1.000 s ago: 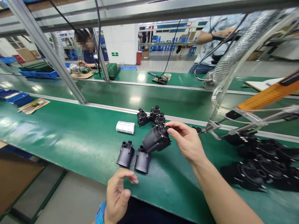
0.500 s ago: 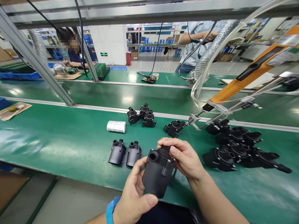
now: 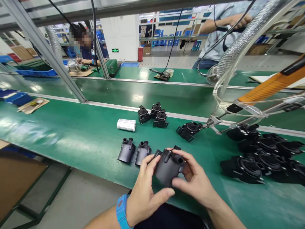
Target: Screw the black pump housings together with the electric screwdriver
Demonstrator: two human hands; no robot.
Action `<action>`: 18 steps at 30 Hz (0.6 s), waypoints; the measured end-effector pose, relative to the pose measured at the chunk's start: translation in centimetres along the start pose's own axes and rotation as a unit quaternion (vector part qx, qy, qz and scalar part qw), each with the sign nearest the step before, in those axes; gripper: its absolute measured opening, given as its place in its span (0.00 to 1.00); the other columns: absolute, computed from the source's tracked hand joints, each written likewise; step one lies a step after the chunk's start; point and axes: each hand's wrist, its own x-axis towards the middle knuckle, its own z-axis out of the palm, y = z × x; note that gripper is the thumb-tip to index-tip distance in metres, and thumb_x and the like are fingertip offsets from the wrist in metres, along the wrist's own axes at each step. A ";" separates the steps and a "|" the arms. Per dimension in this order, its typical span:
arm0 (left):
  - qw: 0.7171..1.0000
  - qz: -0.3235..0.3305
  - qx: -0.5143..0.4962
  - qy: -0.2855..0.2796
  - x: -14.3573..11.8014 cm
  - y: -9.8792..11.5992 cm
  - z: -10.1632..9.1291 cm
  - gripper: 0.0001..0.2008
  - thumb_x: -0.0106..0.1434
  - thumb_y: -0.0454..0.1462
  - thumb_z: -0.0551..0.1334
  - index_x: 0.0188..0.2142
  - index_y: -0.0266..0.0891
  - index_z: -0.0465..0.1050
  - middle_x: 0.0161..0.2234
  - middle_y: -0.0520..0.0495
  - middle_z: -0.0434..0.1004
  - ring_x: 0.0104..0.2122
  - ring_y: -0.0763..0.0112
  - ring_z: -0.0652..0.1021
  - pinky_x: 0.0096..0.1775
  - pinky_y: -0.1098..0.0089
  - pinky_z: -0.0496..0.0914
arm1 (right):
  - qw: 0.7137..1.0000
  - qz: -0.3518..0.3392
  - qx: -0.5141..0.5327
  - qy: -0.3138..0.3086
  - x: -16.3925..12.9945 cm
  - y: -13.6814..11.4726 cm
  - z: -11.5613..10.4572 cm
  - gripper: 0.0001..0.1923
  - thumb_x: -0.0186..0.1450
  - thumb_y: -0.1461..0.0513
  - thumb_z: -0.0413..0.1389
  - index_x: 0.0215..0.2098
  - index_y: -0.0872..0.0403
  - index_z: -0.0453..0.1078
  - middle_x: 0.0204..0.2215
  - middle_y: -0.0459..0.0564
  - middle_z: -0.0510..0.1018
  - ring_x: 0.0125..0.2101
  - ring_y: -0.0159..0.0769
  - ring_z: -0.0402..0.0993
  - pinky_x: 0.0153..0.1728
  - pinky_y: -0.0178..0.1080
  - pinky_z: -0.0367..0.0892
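A black water pump point(image 3: 167, 169) with a round body and short pipe stubs is held above the front edge of the green bench. Around its right side and top curl the fingers of my right hand point(image 3: 196, 183), thumb near its lower edge. My left hand point(image 3: 146, 194), with a blue band at the wrist, has its fingertips on the pump's left side, and its thumb points across below. Just behind my left fingers, two similar pumps point(image 3: 126, 151) stand upright on the bench. A white label roll point(image 3: 126, 125) lies behind them.
Several small black pumps point(image 3: 160, 118) stand near the bench's back rail, and one point(image 3: 189, 130) lies tilted farther right. More pumps point(image 3: 245, 168) crowd the right side. An orange screwdriver point(image 3: 267, 87) on a metal arm hangs above them. Two people are across the bench.
The pump has turned in my hands, its side stub swinging from left to right. My right hand has shifted from the top stub to the pump's side. The camera view has swung left.
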 end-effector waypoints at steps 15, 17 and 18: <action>0.974 -0.037 0.222 0.037 1.7 -8.0 -10.9 0.52 0.48 0.58 0.66 0.65 0.48 0.42 0.64 0.37 0.43 0.62 0.47 0.56 0.56 0.50 0.62 | 0.986 0.124 -0.047 -0.104 3.6 2.9 -2.1 0.31 0.67 0.49 0.52 0.60 0.59 0.52 0.54 0.60 0.58 0.52 0.36 0.62 0.55 0.42 0.63; 0.973 -0.029 0.224 0.056 1.9 -7.8 -10.5 0.49 0.52 0.59 0.63 0.65 0.46 0.43 0.63 0.37 0.46 0.61 0.48 0.58 0.56 0.50 0.62 | 0.983 0.129 -0.089 -0.098 3.4 2.8 -3.0 0.31 0.67 0.48 0.51 0.60 0.58 0.54 0.55 0.59 0.58 0.52 0.37 0.61 0.56 0.45 0.61; 0.972 -0.026 0.225 0.064 2.1 -7.7 -10.3 0.47 0.53 0.59 0.62 0.65 0.46 0.44 0.63 0.37 0.47 0.61 0.49 0.59 0.56 0.50 0.62 | 0.980 0.131 -0.113 -0.094 3.3 2.8 -3.4 0.31 0.67 0.47 0.51 0.60 0.57 0.55 0.55 0.58 0.58 0.53 0.38 0.60 0.57 0.46 0.60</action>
